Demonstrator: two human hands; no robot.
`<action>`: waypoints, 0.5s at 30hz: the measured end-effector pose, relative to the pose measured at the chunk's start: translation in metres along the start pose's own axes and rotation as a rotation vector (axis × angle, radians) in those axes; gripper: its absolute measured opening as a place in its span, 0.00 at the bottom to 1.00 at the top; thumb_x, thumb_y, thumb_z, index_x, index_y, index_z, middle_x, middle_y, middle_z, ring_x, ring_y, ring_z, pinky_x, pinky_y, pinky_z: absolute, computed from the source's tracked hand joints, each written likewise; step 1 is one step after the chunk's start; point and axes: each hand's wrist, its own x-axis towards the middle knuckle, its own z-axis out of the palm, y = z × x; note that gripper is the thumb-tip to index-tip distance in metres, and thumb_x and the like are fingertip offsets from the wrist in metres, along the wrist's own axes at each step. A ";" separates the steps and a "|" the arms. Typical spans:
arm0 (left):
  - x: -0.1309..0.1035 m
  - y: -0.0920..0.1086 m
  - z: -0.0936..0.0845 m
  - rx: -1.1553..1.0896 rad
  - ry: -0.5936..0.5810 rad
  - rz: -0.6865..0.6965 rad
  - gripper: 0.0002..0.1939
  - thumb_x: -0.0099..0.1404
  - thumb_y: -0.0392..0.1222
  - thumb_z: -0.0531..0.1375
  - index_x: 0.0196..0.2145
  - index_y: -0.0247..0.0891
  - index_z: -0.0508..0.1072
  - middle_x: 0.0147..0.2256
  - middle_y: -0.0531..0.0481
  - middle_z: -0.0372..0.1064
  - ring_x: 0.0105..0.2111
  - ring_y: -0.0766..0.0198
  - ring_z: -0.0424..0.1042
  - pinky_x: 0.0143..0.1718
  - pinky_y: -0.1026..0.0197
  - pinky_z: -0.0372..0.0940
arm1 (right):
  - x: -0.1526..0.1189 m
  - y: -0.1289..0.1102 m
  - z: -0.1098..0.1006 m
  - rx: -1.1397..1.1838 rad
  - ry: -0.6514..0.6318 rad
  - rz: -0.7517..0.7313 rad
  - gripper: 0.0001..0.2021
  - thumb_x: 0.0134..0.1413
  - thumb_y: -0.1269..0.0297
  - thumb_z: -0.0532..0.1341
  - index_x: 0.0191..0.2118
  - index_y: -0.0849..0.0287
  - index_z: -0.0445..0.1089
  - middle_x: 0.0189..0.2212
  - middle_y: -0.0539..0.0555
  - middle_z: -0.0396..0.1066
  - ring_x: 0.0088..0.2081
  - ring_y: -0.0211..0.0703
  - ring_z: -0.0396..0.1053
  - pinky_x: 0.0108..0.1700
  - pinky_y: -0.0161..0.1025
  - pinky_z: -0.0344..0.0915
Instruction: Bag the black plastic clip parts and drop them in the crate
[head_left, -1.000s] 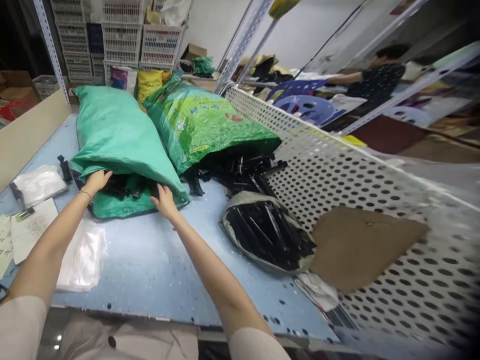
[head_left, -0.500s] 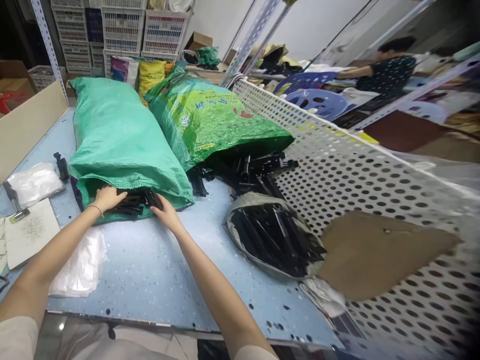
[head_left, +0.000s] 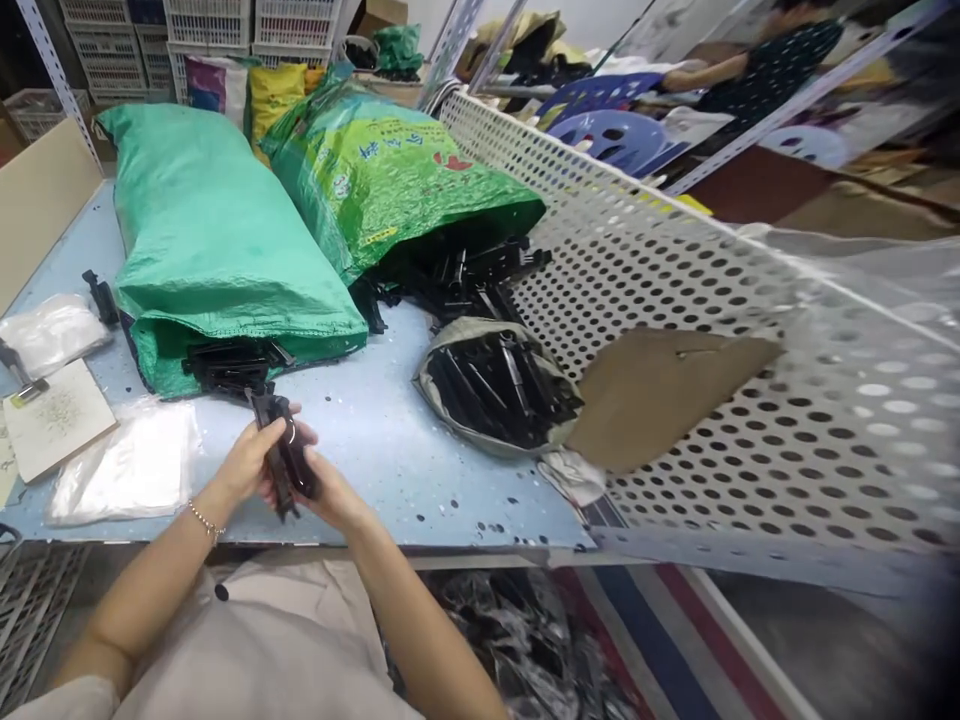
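Several black plastic parts point(head_left: 289, 450) are gathered between my two hands near the table's front edge. My left hand point(head_left: 251, 463), with a beaded bracelet at the wrist, grips them from the left. Against their right side, my right hand point(head_left: 332, 488) is closed round them. Just beyond, more black parts point(head_left: 229, 366) stick out of the mouth of a teal woven sack point(head_left: 217, 225). To its right a green printed sack point(head_left: 420, 190) lies with black parts spilling from its opening.
A grey cloth bag point(head_left: 457, 432) full of black parts sits beside a white perforated panel point(head_left: 697, 290) and brown sheet point(head_left: 660, 400). Clear plastic bags point(head_left: 124, 465) and a small board point(head_left: 60, 420) lie left. A person point(head_left: 772, 60) works beyond the panel.
Both hands have come out of the teal sack's mouth and back toward my body, bringing black parts with them. The camera view has shifted, showing more below the table's front edge.
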 end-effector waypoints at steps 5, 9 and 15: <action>-0.035 -0.003 0.006 0.235 0.101 0.005 0.25 0.72 0.58 0.50 0.57 0.40 0.66 0.52 0.44 0.71 0.55 0.55 0.69 0.57 0.53 0.65 | -0.013 -0.019 -0.003 -0.949 0.440 -0.359 0.25 0.65 0.40 0.49 0.38 0.57 0.69 0.35 0.58 0.71 0.38 0.48 0.67 0.43 0.43 0.63; -0.044 -0.005 0.011 0.310 0.093 0.007 0.24 0.74 0.57 0.46 0.56 0.40 0.65 0.52 0.45 0.71 0.55 0.57 0.69 0.56 0.55 0.64 | 0.001 -0.023 -0.007 -1.218 0.406 -0.501 0.23 0.67 0.44 0.48 0.32 0.56 0.66 0.29 0.57 0.68 0.35 0.46 0.64 0.38 0.40 0.60; -0.032 -0.012 -0.001 0.343 0.285 0.000 0.23 0.72 0.59 0.49 0.53 0.40 0.67 0.48 0.45 0.71 0.49 0.57 0.70 0.54 0.55 0.63 | -0.006 0.011 0.015 -1.118 0.317 -0.377 0.28 0.70 0.45 0.39 0.32 0.56 0.66 0.27 0.53 0.68 0.30 0.42 0.63 0.34 0.38 0.57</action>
